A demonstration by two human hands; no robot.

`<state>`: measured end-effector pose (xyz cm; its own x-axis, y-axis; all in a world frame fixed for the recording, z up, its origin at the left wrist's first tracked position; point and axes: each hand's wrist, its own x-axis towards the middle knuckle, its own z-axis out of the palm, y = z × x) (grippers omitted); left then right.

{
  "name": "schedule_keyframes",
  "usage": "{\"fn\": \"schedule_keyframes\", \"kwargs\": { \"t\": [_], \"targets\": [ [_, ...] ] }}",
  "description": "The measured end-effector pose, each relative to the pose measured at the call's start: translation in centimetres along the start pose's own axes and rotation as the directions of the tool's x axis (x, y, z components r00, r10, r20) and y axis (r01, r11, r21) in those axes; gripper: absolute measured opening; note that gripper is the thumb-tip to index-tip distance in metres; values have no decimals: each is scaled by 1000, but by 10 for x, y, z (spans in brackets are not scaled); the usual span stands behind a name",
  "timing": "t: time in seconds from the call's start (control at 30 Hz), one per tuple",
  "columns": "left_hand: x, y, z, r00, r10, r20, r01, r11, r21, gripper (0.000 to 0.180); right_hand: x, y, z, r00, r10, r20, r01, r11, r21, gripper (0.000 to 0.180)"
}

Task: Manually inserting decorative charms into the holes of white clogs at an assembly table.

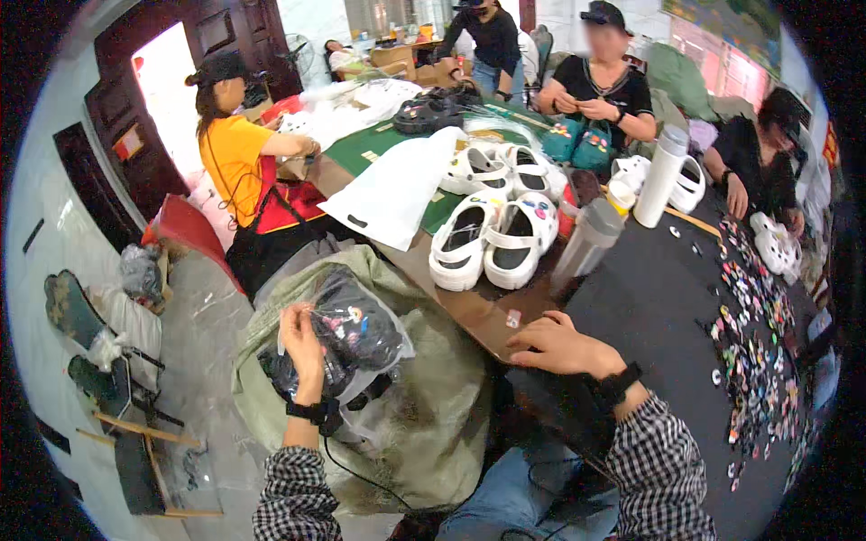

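At the left, my left hand [302,345] is closed on the top of a clear plastic bag [393,341]. Inside it are black clogs [347,305] with colourful charms, above the mouth of a large pale green woven sack [442,397]. Whether the bag rests on the sack's contents is hard to see. My right hand [564,348] lies palm down on the table's near edge, fingers stretched and holding nothing. Beyond it stand white clogs [498,239] with charms and a grey translucent bottle [588,242].
Many small charms [753,334] spread over the black tabletop [649,316] at right. A white bottle [661,176] and a white plastic bag [397,194] are farther back. Several people work around the table, one in a yellow shirt [236,153]. A red chair [200,236] stands left.
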<state>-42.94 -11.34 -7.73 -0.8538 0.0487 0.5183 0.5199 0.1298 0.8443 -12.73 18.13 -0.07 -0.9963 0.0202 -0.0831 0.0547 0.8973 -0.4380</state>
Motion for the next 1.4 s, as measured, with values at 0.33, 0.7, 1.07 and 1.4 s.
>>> {"fn": "schedule_keyframes", "kwargs": {
  "t": [0.33, 0.7, 1.07, 1.4],
  "targets": [
    [-47, 184, -23, 973, 216, 80, -150, 858, -491, 8, -77, -122, -13, 864, 26, -504, 224, 875, 429, 73],
    [-159, 314, 90, 312, 672, 671, -261, 740, -620, 40, -225, -187, 114, 463, 683, -564, -196, 700, 687, 106],
    [-214, 272, 3, 3, 590, 807, -526, 688, -501, 52, -226, -175, 83, 585, 625, -517, -324, 764, 558, 95],
    [-215, 243, 20, -48, 684, 728, -573, 578, -581, 48, -285, -88, 5, -24, 186, -982, -756, 639, 140, 23]
  ]
}}
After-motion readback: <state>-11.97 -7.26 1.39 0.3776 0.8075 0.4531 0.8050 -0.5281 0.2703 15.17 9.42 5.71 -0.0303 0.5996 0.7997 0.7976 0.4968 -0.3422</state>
